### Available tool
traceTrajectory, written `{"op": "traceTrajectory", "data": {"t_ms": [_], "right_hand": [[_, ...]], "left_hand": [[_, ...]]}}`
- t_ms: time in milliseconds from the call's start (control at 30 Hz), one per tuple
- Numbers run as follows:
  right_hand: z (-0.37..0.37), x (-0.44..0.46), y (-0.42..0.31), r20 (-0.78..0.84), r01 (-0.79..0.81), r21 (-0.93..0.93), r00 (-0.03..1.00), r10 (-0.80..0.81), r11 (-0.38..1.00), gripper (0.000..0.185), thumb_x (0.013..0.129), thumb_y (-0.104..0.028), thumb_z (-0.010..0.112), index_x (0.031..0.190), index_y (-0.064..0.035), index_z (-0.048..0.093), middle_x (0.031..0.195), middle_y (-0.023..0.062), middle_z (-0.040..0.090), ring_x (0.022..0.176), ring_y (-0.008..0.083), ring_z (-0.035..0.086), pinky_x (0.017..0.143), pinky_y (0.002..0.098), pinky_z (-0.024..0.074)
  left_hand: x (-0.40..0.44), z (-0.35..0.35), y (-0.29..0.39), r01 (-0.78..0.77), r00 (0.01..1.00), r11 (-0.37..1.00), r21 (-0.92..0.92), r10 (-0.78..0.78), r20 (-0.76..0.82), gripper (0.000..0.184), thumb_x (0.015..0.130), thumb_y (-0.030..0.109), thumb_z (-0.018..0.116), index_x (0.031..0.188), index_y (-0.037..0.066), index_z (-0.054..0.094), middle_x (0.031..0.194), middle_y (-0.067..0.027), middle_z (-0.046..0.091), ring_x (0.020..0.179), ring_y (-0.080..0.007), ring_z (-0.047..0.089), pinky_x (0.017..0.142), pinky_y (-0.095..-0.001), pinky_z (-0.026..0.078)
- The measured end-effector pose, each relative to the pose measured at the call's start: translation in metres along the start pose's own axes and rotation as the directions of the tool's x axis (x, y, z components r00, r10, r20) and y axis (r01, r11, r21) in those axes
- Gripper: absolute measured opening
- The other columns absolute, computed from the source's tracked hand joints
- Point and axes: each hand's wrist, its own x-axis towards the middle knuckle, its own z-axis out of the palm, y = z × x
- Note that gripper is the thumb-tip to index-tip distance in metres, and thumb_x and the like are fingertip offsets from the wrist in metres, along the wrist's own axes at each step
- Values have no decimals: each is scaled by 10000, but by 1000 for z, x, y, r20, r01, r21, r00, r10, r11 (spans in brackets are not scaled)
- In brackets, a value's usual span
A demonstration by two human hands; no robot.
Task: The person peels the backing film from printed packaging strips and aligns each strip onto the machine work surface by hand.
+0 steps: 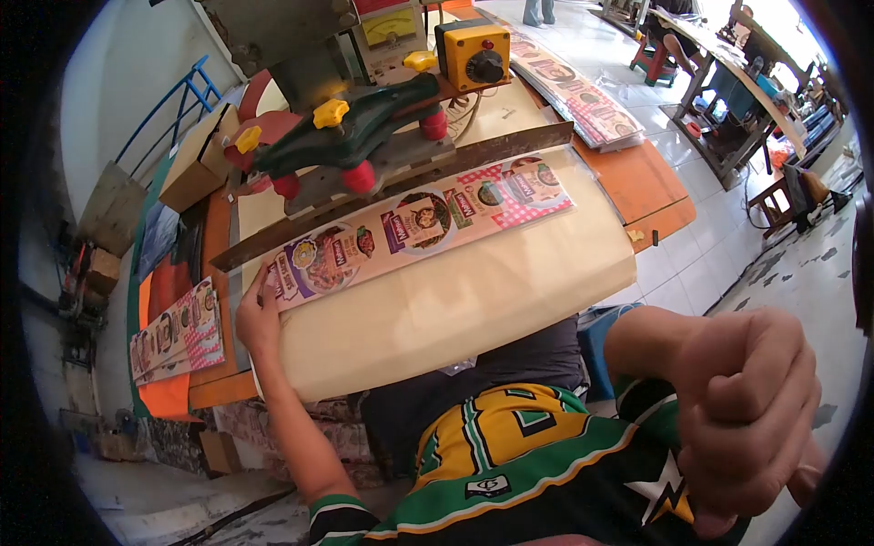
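Note:
A long printed strip in a clear plastic sleeve (423, 225) lies across a cream-covered padded board (473, 296). It shows food pictures and pink checks. My left hand (259, 318) is at the strip's left end, its fingers closed around that edge. Close to the camera, on the right, my right hand (751, 400) is raised in a fist, away from the board. The inside of the fist is hidden. Just beyond the strip stands a press machine with a dark green clamp arm (364, 127), red feet and yellow knobs. A metal bar (410, 187) runs along the strip's far side.
A yellow control box (473, 56) with a black dial sits on the machine. More printed strips are stacked on the orange table at left (177, 335) and at back right (583, 96). A cardboard box (200, 155) stands behind at left. Another workbench (728, 55) is beyond.

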Motion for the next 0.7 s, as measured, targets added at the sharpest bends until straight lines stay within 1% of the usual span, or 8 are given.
{"op": "traceTrajectory", "data": {"t_ms": [67, 167, 367, 467, 567, 633, 667, 700], "right_hand": [[0, 0, 0, 0, 45, -16, 999, -45, 999, 431, 842, -269, 715, 500, -186, 467, 474, -85, 407, 409, 9, 336, 446, 226, 167], [2, -3, -3, -21, 17, -120, 1000, -19, 993, 453, 851, -305, 702, 498, -188, 444, 476, -89, 406, 416, 5, 347, 449, 228, 161], [3, 2, 1, -6, 67, -29, 998, -68, 997, 457, 853, -328, 715, 502, -191, 457, 476, -88, 405, 419, 4, 350, 453, 227, 156], [8, 7, 8, -18, 37, 72, 999, -36, 997, 450, 852, -291, 722, 493, -192, 469, 476, -87, 409, 420, 4, 355, 452, 229, 155], [9, 3, 10, 18, 38, 124, 999, -40, 992, 351, 858, -252, 727, 573, -183, 534, 492, -89, 423, 415, 4, 355, 446, 228, 160], [15, 0, 16, -42, 120, 68, 992, -117, 990, 220, 862, -210, 723, 691, -173, 590, 513, -66, 450, 407, 35, 363, 439, 235, 182], [6, -2, 15, -31, 122, 61, 992, -120, 991, 220, 862, -210, 723, 691, -173, 590, 513, -66, 450, 407, 35, 363, 439, 235, 182], [-9, -6, 13, 137, 21, 1, 990, -21, 1000, 126, 847, -177, 737, 757, -148, 653, 538, -54, 466, 398, 58, 363, 408, 246, 187]], "left_hand": [[-2, 0, 3, -5, 1000, 1000, -17, 5, -4, 381, 980, 319, 542, 1348, 285, 636, 1056, -148, 724, 912, -313, 696, 796, -382, 515], [-1, -1, 1, 4, 1000, 999, -37, -5, -7, 381, 980, 328, 545, 1348, 287, 636, 1063, -147, 725, 923, -321, 694, 808, -380, 515], [-1, 2, -2, 1, 1000, 1000, -13, -1, -16, 378, 985, 335, 545, 1347, 276, 639, 1070, -142, 728, 939, -326, 693, 820, -376, 514], [-3, -2, 5, 10, 1000, 999, -35, -11, -8, 376, 988, 325, 545, 1346, 262, 641, 1077, -146, 728, 947, -327, 692, 829, -382, 513], [-5, -3, 10, 37, 999, 998, -54, -36, 13, 374, 988, 314, 547, 1343, 250, 645, 1085, -146, 728, 951, -325, 693, 834, -385, 515], [-4, -1, 3, 22, 1000, 998, -61, -21, 8, 373, 987, 310, 548, 1341, 246, 647, 1087, -146, 728, 950, -323, 694, 833, -386, 516], [-1, 3, -3, 10, 1000, 999, -44, -11, -15, 372, 988, 314, 547, 1339, 247, 650, 1086, -146, 728, 950, -321, 696, 826, -386, 517], [0, 6, -7, -1, 999, 1000, -29, 0, -39, 371, 988, 318, 546, 1336, 249, 652, 1085, -145, 728, 949, -318, 698, 819, -387, 519]]}}
